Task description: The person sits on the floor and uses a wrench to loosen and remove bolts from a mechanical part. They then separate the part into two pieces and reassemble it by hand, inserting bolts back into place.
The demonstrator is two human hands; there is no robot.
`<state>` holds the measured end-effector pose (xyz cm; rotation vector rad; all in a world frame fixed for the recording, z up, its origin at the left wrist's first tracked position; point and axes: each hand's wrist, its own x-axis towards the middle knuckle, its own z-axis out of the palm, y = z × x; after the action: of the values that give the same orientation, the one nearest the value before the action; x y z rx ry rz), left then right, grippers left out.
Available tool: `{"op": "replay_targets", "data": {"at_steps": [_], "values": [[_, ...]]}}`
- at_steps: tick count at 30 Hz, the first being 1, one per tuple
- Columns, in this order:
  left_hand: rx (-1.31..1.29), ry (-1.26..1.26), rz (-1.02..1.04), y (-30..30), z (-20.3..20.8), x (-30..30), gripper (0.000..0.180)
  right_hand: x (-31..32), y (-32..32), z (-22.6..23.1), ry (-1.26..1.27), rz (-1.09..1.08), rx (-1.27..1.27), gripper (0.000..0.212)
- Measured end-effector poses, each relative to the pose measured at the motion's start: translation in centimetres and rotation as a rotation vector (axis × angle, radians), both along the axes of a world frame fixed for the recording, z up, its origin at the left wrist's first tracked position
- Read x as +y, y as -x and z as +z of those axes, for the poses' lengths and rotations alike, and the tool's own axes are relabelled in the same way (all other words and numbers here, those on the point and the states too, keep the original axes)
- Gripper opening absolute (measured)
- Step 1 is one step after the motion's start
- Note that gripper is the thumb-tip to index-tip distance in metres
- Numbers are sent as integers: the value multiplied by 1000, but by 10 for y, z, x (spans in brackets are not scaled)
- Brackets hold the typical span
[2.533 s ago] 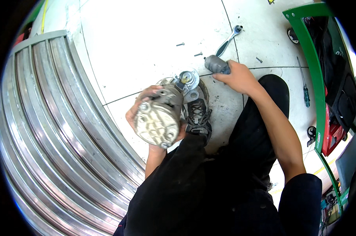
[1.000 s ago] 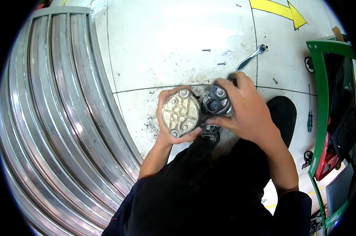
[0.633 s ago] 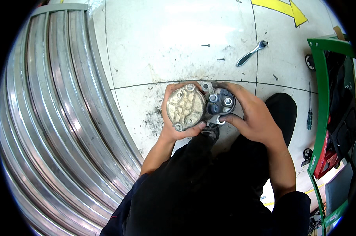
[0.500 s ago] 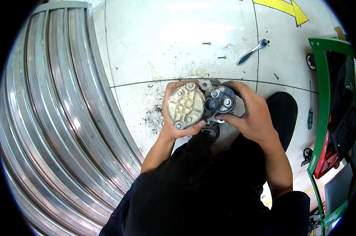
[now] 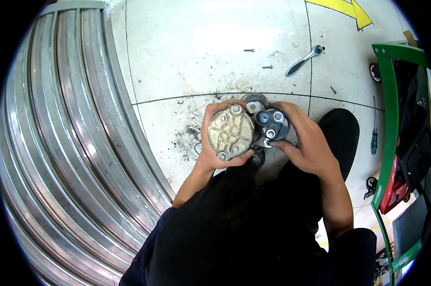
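Observation:
A starter motor (image 5: pixel 230 134) with a grimy, pale metal end cover is held up between my hands, its bolted round face toward me. My left hand (image 5: pixel 210 155) wraps round the motor body from the left, thumb along the lower edge. Beside it sits the dark, round solenoid (image 5: pixel 282 128), with metal nuts and one hollow round post on its end. My right hand (image 5: pixel 313 145) grips that solenoid from the right, fingers over the top and thumb below. Part of the starter's metal housing (image 5: pixel 254 106) shows behind, between the two; the rest is hidden.
On the tiled floor beyond lie a ratchet wrench (image 5: pixel 303 62), several small bolts (image 5: pixel 267 67) and dark grit (image 5: pixel 187 138). A screwdriver (image 5: pixel 374 128) lies at the right, by a green-framed wheeled cart (image 5: pixel 391 105). Ribbed metal panelling (image 5: pixel 77 119) fills the left side.
The solenoid has turned clockwise in my right hand, so its nuts and hollow post sit at a new angle. The motor body has shifted slightly right and down.

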<state>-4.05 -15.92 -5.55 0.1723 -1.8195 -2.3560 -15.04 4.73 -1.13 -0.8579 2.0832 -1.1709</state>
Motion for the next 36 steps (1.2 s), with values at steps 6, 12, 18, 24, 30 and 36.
{"op": "replay_targets", "data": {"at_steps": [6, 12, 18, 24, 30, 36], "values": [[37, 6, -62, 3, 0, 3, 90, -12, -10, 4, -145, -281, -78, 87], [16, 15, -42, 2, 1, 1, 91, 5, -1, 7, 22, -62, -177, 79], [88, -26, -178, 8, 0, 3, 93, -2, 1, 4, -124, -109, -187, 72], [-35, 13, -332, 0, 11, -28, 137, -6, 2, -8, 124, 23, -194, 71], [-271, 474, -573, 37, 70, -62, 106, -11, -16, -34, 152, -188, -78, 72], [-420, 1156, -493, 80, 82, -23, 71, -2, 11, -36, 3, -63, -77, 67]]}}
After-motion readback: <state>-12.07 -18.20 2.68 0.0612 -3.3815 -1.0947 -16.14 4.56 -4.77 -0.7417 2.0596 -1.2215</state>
